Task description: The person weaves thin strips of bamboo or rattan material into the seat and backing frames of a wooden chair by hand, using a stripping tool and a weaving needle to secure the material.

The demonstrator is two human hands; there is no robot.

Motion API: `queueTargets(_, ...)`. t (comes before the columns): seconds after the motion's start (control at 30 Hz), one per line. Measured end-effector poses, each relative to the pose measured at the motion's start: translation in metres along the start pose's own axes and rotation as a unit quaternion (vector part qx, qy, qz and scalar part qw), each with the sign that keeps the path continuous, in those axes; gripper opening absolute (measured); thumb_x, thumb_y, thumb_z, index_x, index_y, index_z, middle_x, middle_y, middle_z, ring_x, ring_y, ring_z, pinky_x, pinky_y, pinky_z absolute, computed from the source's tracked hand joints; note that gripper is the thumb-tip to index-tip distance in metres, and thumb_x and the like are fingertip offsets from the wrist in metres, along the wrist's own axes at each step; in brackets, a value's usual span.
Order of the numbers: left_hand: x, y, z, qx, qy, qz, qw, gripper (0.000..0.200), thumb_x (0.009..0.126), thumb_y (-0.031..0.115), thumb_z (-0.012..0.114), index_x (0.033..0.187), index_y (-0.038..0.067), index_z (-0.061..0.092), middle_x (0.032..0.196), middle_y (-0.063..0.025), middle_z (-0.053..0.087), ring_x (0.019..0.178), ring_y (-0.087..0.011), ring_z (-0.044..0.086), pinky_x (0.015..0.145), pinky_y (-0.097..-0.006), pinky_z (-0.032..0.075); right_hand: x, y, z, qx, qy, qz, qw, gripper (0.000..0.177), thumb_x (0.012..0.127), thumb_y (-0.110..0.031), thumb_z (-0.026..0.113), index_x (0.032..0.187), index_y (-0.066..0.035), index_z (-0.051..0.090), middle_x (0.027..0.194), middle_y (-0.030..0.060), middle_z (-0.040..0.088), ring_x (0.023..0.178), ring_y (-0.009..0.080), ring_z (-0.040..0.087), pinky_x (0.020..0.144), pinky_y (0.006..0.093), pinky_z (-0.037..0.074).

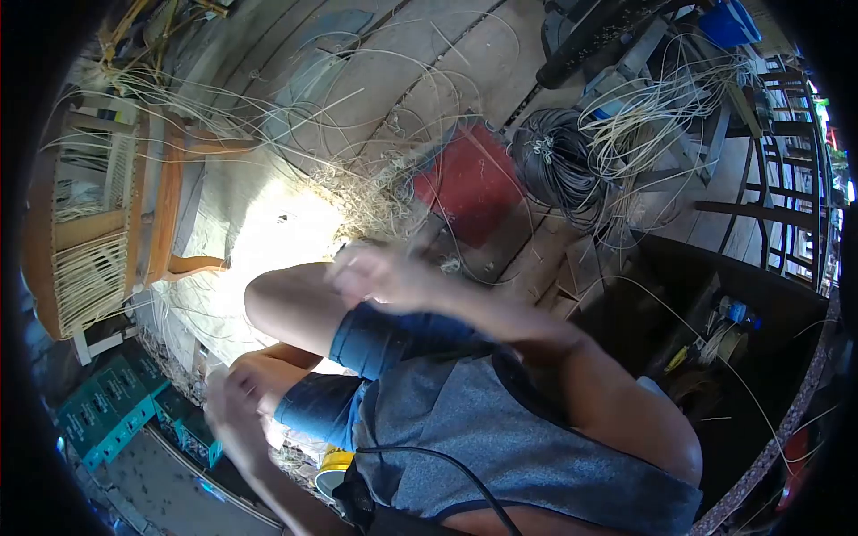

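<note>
My right hand (362,275) is above my bent knee, smeared by motion. Its fingers look partly curled, but I cannot make out anything in them. Lower in the view, my left hand (239,393) is beside my other knee, also blurred, and its grip does not show clearly. Off to the left, nearest the left hand, stands a wooden chair (161,205) with a partly woven panel of pale strands (89,277). Loose pale strands (295,112) trail from around the chair across the floor.
A red flat piece (474,183) lies on the plank floor beside fibre scraps (375,201). Dark coiled strands (559,165) and a pale strand bundle (643,129) sit to the right. A dark box (760,268), green boxes (112,402) and a yellow tin (335,464) are near me.
</note>
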State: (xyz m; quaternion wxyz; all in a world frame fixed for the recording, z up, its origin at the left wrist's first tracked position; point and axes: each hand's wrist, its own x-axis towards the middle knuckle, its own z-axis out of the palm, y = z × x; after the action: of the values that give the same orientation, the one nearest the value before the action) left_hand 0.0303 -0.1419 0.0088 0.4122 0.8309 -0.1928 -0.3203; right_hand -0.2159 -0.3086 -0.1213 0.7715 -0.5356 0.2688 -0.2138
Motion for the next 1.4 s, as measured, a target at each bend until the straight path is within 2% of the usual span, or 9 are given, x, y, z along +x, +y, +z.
queueTargets(0.1,-0.003,-0.027,0.041,0.398,-0.018,0.421,0.815,0.043,0.092,0.018,0.056,0.13,-0.001,0.048,0.111,-0.0156,0.059,0.106,-0.0232,0.055,0.093,-0.032,0.044,0.013,-0.056,0.088,0.042,-0.074,-0.214,0.973,0.02,0.098,-0.022,0.046,0.103,-0.004,0.053,0.083,0.0093,0.061,0.069,0.0154,0.062,0.062,0.0283,0.05)
queueTargets(0.17,-0.015,-0.02,0.044,0.281,0.0,0.315,0.907,0.046,0.085,0.015,0.061,0.128,0.0,0.05,0.123,-0.0212,0.056,0.117,-0.0355,0.05,0.097,-0.0431,0.04,0.017,-0.091,0.109,0.138,-0.103,-0.178,0.969,0.019,0.099,-0.021,0.045,0.102,-0.003,0.051,0.08,0.0077,0.062,0.061,0.0121,0.06,0.054,0.0255,0.048)
queueTargets(0.27,-0.013,-0.017,-0.018,0.517,0.074,0.456,0.721,0.046,0.09,0.018,0.058,0.131,-0.001,0.048,0.122,-0.0159,0.058,0.12,-0.0204,0.049,0.096,-0.0348,0.043,0.04,-0.113,0.097,0.233,-0.041,-0.174,0.956,0.022,0.099,-0.021,0.044,0.112,-0.003,0.046,0.081,0.0066,0.063,0.054,0.0075,0.055,0.046,0.0221,0.044)
queueTargets(0.37,-0.037,0.0,-0.102,0.062,0.023,0.198,0.978,0.033,0.092,0.02,0.055,0.119,0.0,0.053,0.088,-0.0033,0.055,0.082,-0.0107,0.048,0.067,-0.025,0.038,0.076,-0.111,0.051,0.293,0.15,-0.183,0.926,0.033,0.094,-0.038,0.049,0.1,-0.008,0.057,0.071,0.0052,0.061,0.053,0.0115,0.054,0.049,0.0251,0.044)
queueTargets(0.57,-0.052,-0.034,-0.296,0.175,0.154,-0.06,0.971,0.035,0.097,0.03,0.047,0.109,-0.001,0.056,0.103,-0.0139,0.063,0.099,-0.0194,0.058,0.089,-0.0297,0.043,0.085,-0.09,0.05,0.067,0.087,-0.313,0.943,0.02,0.095,-0.021,0.047,0.105,-0.007,0.057,0.069,0.0027,0.056,0.064,0.0121,0.055,0.058,0.0294,0.046)
queueTargets(0.8,-0.037,-0.001,-0.115,0.027,0.053,0.15,0.987,0.033,0.096,0.024,0.045,0.097,-0.005,0.062,0.097,-0.012,0.061,0.092,-0.0184,0.057,0.082,-0.0314,0.047,0.026,-0.05,0.206,-0.355,-0.215,-0.359,0.836,0.018,0.087,-0.021,0.052,0.088,-0.005,0.058,0.078,0.0184,0.062,0.075,0.0341,0.062,0.066,0.0445,0.049)
queueTargets(0.9,-0.005,0.001,-0.112,-0.137,-0.183,0.122,0.966,0.029,0.093,0.018,0.047,0.1,-0.006,0.062,0.099,-0.0133,0.061,0.093,-0.017,0.057,0.082,-0.0306,0.047,0.016,-0.059,0.197,-0.23,-0.164,-0.198,0.939,0.024,0.09,-0.025,0.05,0.084,-0.003,0.058,0.075,0.0216,0.061,0.075,0.0372,0.062,0.067,0.0458,0.048)
queueTargets(1.0,-0.029,0.042,-0.072,0.176,-0.067,0.149,0.971,0.027,0.09,0.012,0.046,0.092,-0.007,0.065,0.094,-0.0123,0.061,0.085,-0.0193,0.061,0.077,-0.0319,0.049,0.008,-0.067,0.184,-0.166,-0.119,-0.247,0.947,0.024,0.092,-0.025,0.05,0.086,-0.003,0.059,0.072,0.019,0.061,0.069,0.038,0.061,0.063,0.0446,0.048)
queueTargets(1.4,0.003,0.048,-0.085,-0.305,-0.051,0.011,0.951,0.016,0.093,0.014,0.05,0.098,0.001,0.056,0.079,-0.0033,0.058,0.065,-0.0063,0.051,0.055,-0.022,0.039,0.03,-0.039,0.186,-0.225,-0.108,-0.218,0.944,0.017,0.094,-0.017,0.05,0.097,-0.001,0.058,0.063,0.0193,0.056,0.056,0.0343,0.059,0.05,0.0411,0.043)
